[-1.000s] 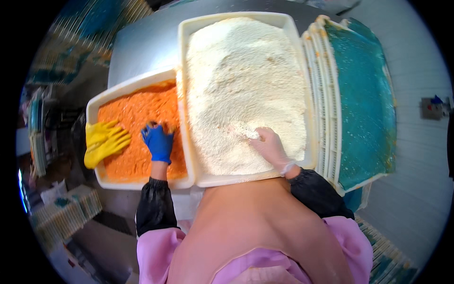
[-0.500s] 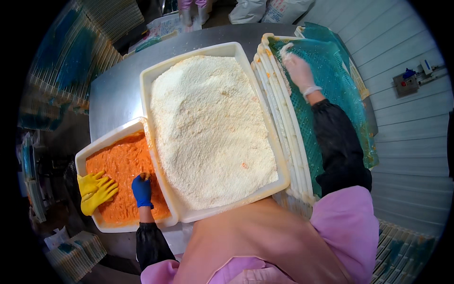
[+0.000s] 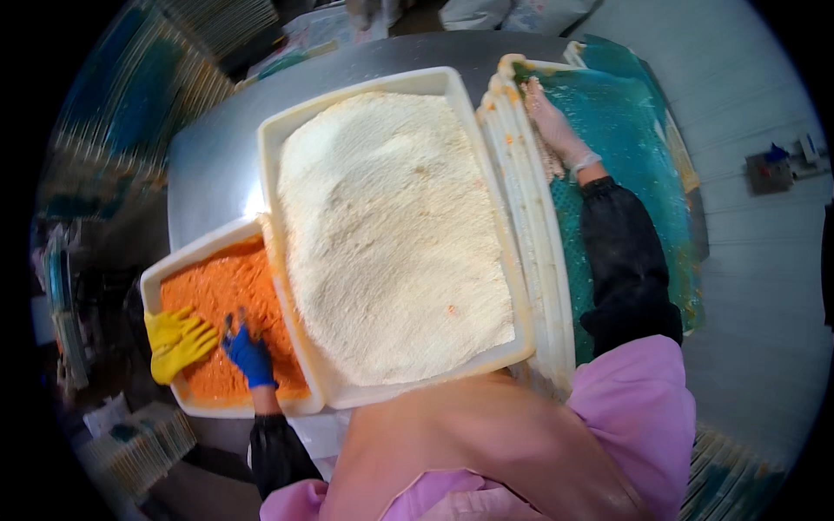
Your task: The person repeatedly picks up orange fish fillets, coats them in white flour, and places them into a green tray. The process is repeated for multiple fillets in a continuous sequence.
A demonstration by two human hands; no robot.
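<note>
My left hand (image 3: 248, 352), in a blue glove, is in a white tub (image 3: 155, 286) of orange wet mixture (image 3: 221, 269), its bent fingers apart among it. A yellow rubber glove (image 3: 178, 343) lies over the tub's left side. A larger white tub (image 3: 268, 165) of pale crumbs (image 3: 382, 217) sits in the middle. My right hand (image 3: 556, 126), in a thin clear glove, rests on the left edge of the top teal mesh tray (image 3: 634, 174) of a stack at the right, fingers extended beside pale coated pieces. Whether anything small is under its fingers is unclear.
The steel table (image 3: 208, 165) continues behind the tubs. Stacked trays (image 3: 113, 104) stand at upper left and more (image 3: 139, 447) at lower left. White sacks (image 3: 473, 16) lie beyond the table's far edge. A wall (image 3: 738, 252) with a small grey fixture (image 3: 769, 178) is at right.
My right hand has moved from the crumbs up onto the tray stack, carrying something pale, and its fingers now lie more extended. My left hand's fingers have spread in the orange mixture.
</note>
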